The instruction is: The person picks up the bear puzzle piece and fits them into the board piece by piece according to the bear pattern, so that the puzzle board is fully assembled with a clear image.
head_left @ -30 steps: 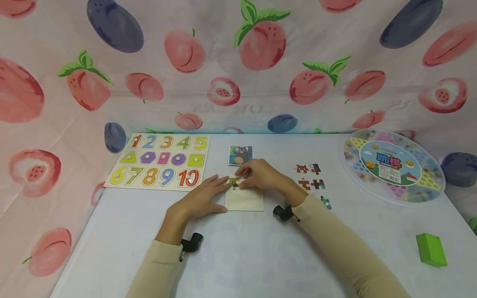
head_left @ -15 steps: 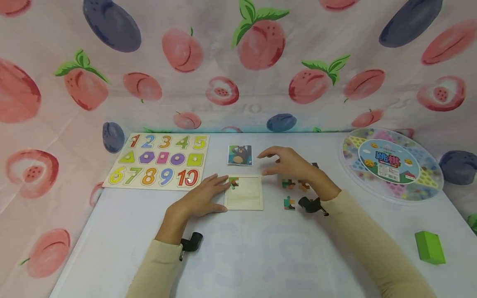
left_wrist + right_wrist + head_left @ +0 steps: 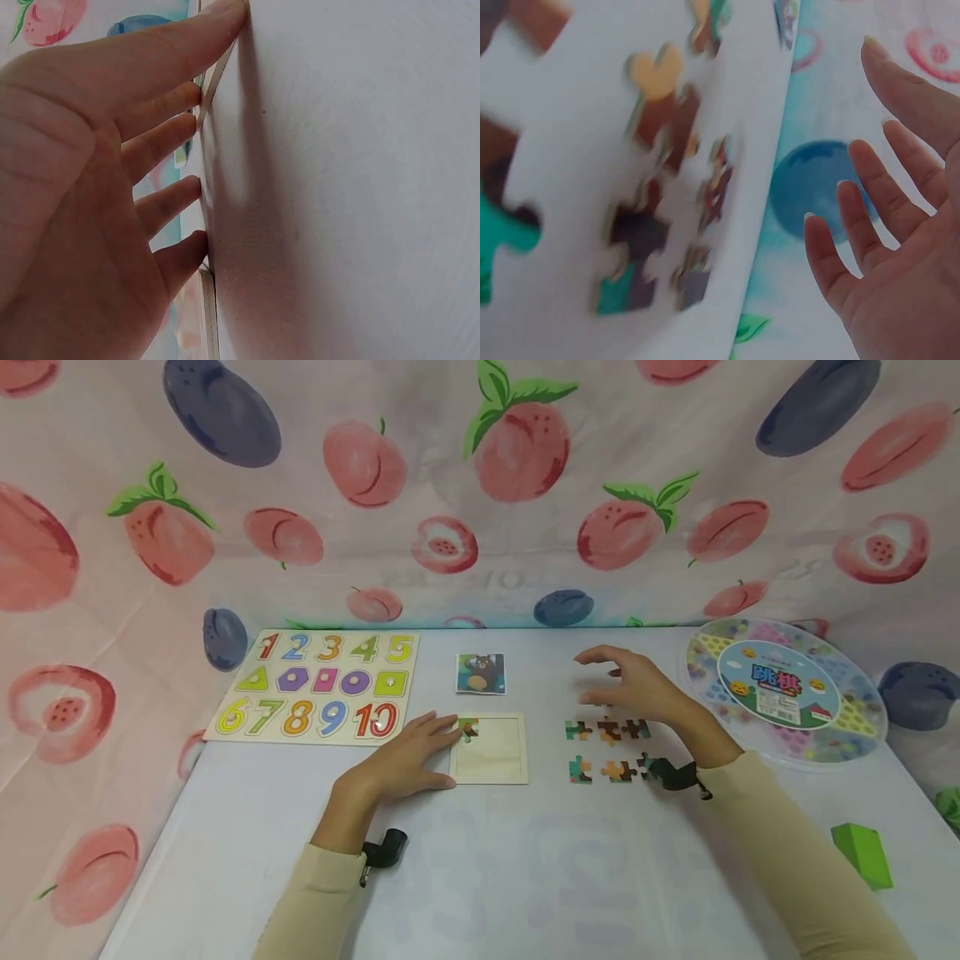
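A shallow wooden puzzle tray (image 3: 495,758) lies mid-table, with one jigsaw piece (image 3: 468,729) in its upper left corner. My left hand (image 3: 405,758) rests at the tray's left edge, fingertips by the top left corner and thumb by the bottom left. In the left wrist view its fingers (image 3: 161,146) are straight. My right hand (image 3: 637,689) hovers over the loose jigsaw pieces (image 3: 610,731), right of the tray, and partly hides the far ones. The right wrist view shows its fingers (image 3: 866,225) spread and holding nothing, with several brown and teal pieces (image 3: 637,247) beside it.
A bear picture card (image 3: 482,674) lies behind the tray. At left is a number and shape board (image 3: 311,685). A round clear game box (image 3: 783,689) stands at back right, and a green block (image 3: 862,856) at the right. Printed cloth (image 3: 510,560) hangs behind the table.
My right hand has let go of the jigsaw piece in the tray's corner and moved right, over the loose pieces. My left hand has stayed at the tray's edge.
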Motion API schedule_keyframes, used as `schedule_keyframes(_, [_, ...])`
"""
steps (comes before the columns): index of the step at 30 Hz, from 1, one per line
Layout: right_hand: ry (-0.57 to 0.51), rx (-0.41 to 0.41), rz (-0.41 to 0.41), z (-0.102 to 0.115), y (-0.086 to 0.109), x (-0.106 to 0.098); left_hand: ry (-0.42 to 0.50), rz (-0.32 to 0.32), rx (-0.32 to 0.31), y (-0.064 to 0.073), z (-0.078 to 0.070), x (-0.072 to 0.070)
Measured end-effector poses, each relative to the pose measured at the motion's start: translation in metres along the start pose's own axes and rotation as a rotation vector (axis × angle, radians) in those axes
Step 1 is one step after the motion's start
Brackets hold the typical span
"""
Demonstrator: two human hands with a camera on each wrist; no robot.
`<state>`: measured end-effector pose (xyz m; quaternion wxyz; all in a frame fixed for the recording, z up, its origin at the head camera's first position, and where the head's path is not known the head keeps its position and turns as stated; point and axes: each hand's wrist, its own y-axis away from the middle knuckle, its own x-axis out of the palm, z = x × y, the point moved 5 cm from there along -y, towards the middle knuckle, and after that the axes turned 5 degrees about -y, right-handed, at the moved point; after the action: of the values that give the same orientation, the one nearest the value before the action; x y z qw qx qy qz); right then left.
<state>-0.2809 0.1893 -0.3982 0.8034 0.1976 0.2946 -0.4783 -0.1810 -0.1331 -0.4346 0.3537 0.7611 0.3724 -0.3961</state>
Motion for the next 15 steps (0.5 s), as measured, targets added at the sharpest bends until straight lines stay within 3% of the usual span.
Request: schedule_keyframes(15, [0.023,0.101,-0.012,-0.044,0.007,-0.013,0.009,-0.002,0.012,0.001,0.000,0.000])
